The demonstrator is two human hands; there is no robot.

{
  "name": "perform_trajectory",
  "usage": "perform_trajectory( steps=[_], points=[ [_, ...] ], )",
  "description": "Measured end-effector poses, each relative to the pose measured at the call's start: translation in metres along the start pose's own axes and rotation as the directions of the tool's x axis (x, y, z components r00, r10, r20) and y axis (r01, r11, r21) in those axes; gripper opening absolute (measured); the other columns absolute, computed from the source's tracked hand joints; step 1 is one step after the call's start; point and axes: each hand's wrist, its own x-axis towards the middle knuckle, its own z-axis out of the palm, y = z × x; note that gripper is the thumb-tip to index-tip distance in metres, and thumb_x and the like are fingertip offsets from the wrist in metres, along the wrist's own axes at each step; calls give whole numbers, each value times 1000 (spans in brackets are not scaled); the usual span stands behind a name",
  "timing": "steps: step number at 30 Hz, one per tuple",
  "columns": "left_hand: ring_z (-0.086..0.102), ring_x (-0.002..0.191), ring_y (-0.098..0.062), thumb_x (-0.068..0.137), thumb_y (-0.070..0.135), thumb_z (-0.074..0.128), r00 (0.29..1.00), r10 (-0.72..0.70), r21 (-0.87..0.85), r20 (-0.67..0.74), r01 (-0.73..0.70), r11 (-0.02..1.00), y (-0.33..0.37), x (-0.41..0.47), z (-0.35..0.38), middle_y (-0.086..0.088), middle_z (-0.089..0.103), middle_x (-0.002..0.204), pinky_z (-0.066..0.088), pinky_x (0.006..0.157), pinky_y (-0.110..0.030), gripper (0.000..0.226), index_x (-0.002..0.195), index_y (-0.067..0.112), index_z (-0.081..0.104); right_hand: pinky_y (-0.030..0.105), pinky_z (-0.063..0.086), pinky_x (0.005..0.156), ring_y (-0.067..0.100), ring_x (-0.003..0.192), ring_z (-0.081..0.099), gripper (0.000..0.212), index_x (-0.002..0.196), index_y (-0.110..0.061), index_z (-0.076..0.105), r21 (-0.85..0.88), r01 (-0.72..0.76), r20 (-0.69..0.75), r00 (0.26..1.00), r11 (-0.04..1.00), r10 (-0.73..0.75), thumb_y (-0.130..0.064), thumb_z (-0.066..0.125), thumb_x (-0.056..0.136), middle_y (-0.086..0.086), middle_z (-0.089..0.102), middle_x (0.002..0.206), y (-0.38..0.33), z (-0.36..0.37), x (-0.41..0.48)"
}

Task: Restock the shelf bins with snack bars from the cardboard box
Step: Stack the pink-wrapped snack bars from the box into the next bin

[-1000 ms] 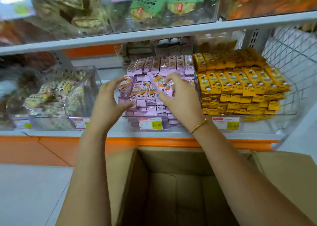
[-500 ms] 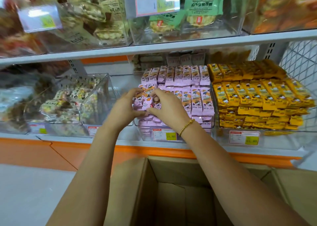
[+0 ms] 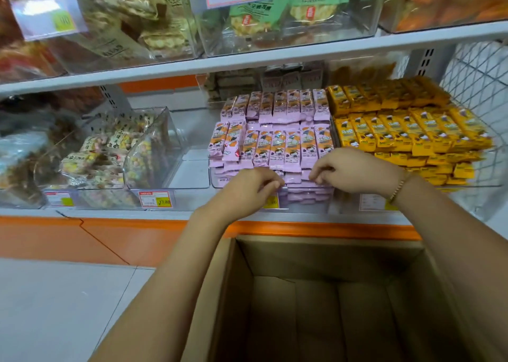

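**Q:** Progress?

**A:** The cardboard box (image 3: 316, 254) sits below both hands, and no bars show in the part visible, so unloading looks finished. Purple bars (image 3: 277, 147) lie just beyond the fingertips, filling their bin in rows. Yellow bars (image 3: 398, 133) sit right of the right hand (image 3: 357, 169). What is probably left is squaring the front row.

**Q:** Orientation?

**A:** The long axis runs away from the hands, front to back, with printed faces up.

**Q:** Grip?

**A:** The left hand (image 3: 247, 190) and right hand have fingers curled at the front bars. Whether they pinch a bar cannot be told.

left hand (image 3: 247, 191) | right hand (image 3: 357, 169) | both curled at purple snack bars (image 3: 288, 142) front | cardboard box (image 3: 330, 257) below
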Motion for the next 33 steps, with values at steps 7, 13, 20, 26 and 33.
perform_trajectory(
  steps=[7, 13, 20, 26, 33],
  points=[
    [58, 88, -16, 99, 18, 46, 985, -60, 136, 164, 37, 990, 0, 38, -6, -1, 67, 95, 38, 71, -23, 27, 103, 9, 70, 34, 51, 80, 33, 106, 58, 32, 111, 0, 66, -193, 32, 234, 972, 981, 14, -13, 42, 93, 18, 66, 113, -14, -5, 23],
    [61, 85, -17, 100, 15, 44, 988, -92, 49, 123, 87, 995, 5, 42, -5, -7, 70, 95, 47, 77, -26, 27, 98, 5, 69, 29, 45, 68, 23, 78, 53, 39, 93, -8, 66, -152, 16, 229, 973, 988, 20, -38, 42, 99, 9, 62, 84, -10, -11, 32],
    [59, 79, -30, 99, 25, 45, 997, -54, 130, 53, 47, 990, 2, 26, -12, -17, 67, 85, 46, 71, -38, 34, 88, 1, 66, 20, 48, 56, 11, 53, 56, 43, 76, -8, 70, 88, 13, 134, 991, 996, -25, -31, 43, 101, -2, 63, 61, -11, 1, 33],
    [51, 71, -23, 100, 33, 41, 996, -49, 223, 69, 33, 974, -10, 11, -17, -6, 56, 73, 37, 63, -34, 35, 90, 7, 62, 33, 49, 71, 25, 74, 58, 38, 73, -14, 58, -20, -61, 350, 935, 998, 64, -28, 37, 102, 12, 68, 86, -13, 4, 37],
    [55, 85, -22, 101, 29, 40, 976, -121, 160, 181, 93, 983, 10, 30, -14, -7, 64, 89, 40, 75, -30, 36, 95, 7, 67, 33, 48, 70, 24, 71, 53, 57, 112, -9, 61, 90, -220, 595, 794, 971, 125, -56, 32, 97, 12, 58, 85, -17, 1, 48]
  ],
)
